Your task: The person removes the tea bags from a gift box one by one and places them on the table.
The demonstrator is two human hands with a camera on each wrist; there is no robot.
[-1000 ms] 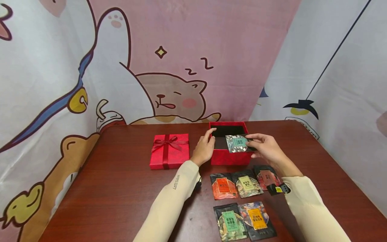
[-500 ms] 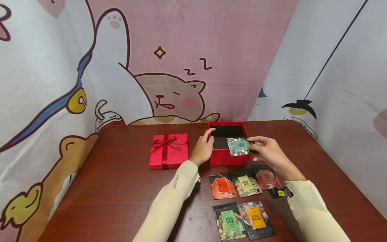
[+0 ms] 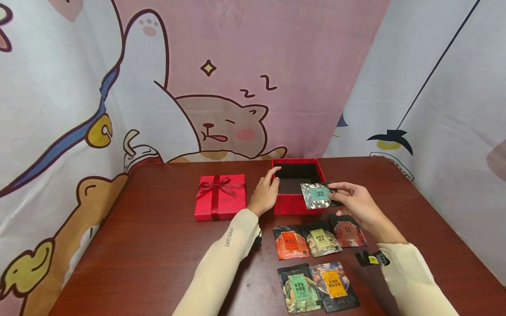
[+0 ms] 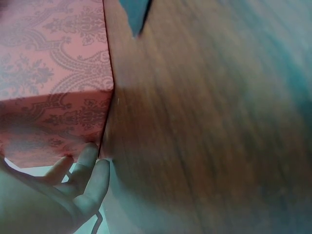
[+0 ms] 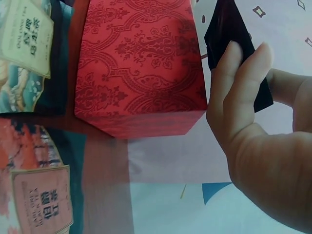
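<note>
My right hand [image 3: 356,202] pinches a flat black packet [image 3: 316,195] with a teal label and silvery print, its thumb on top, over the near right part of an open red gift box [image 3: 298,204]. The right wrist view shows that packet's dark underside [image 5: 231,29] apart from the box wall [image 5: 141,63]. My left hand [image 3: 265,193] touches the box's left side and rim. In the left wrist view its fingers [image 4: 87,161] lie against the patterned outer wall [image 4: 53,53], fairly straight. Dark lining shows inside the box.
Left of the box lies its red lid [image 3: 221,197] with a ribbon bow. Nearer to me several packets lie flat in two rows: a red-orange one [image 3: 291,242], a yellow-labelled one [image 3: 321,238], a dark red one [image 3: 348,231], a green one [image 3: 299,289] and an orange-labelled one [image 3: 335,286].
My right hand has drawn the packet toward me and to the right, uncovering more of the box's inside. The left hand stays at the box's left side.
</note>
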